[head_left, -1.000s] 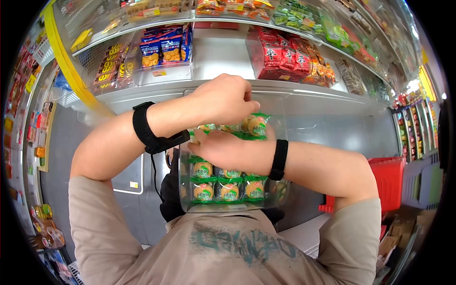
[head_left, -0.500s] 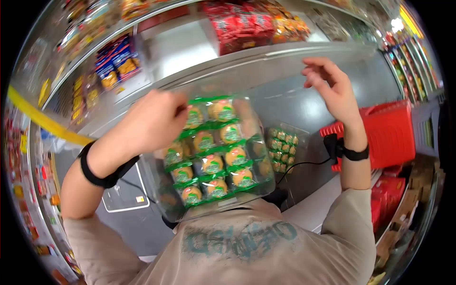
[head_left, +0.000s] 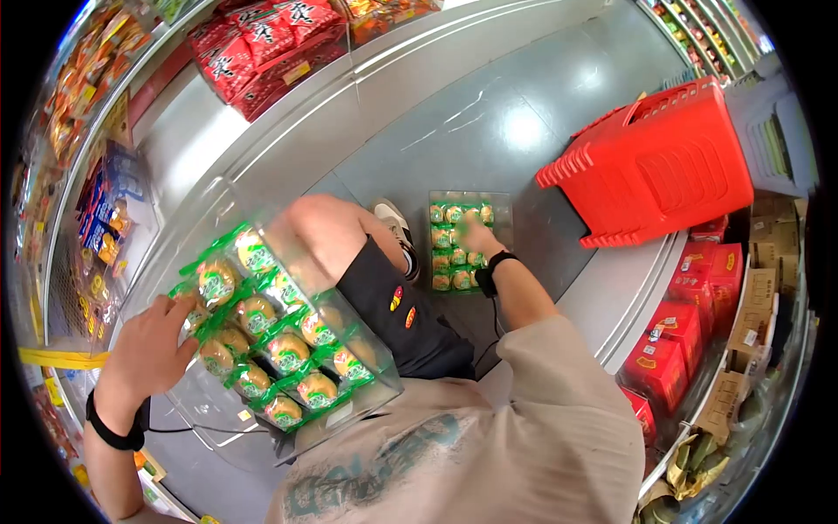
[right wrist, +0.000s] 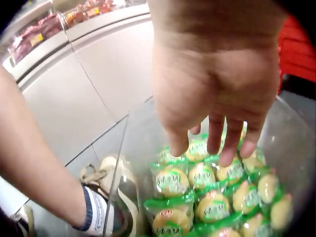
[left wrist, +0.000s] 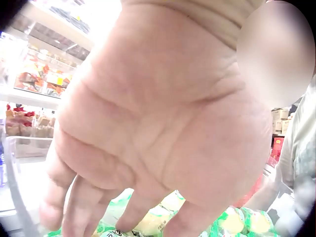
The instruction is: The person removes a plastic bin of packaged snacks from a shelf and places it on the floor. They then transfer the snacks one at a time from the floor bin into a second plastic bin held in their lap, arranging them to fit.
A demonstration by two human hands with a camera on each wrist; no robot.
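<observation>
A clear plastic bin [head_left: 386,382] of round cakes in green-edged wrappers [head_left: 287,353] sits tilted at my lap. My left hand [head_left: 147,354] rests at its left side, fingers spread over the wrapped cakes. In the left wrist view, the palm hides most of what lies under it. Down on the floor stands a second clear bin [head_left: 501,206] with rows of the same wrapped cakes [right wrist: 173,180]. My right hand [right wrist: 217,103] reaches into it, fingers hanging loosely down to the cakes, with none in its grasp.
A red basket [head_left: 663,166] stands to the right of the floor bin. Red boxes [head_left: 656,367] and brown cartons [head_left: 751,327] line the right shelf. Snack shelves with red packets [head_left: 262,44] run along the left. My bent knee [head_left: 319,227] and shoe [head_left: 391,218] are between the bins.
My right hand has left the lap bin, swung out right and gone down into the floor bin. My left hand has opened out onto the cakes. The head view has turned right.
</observation>
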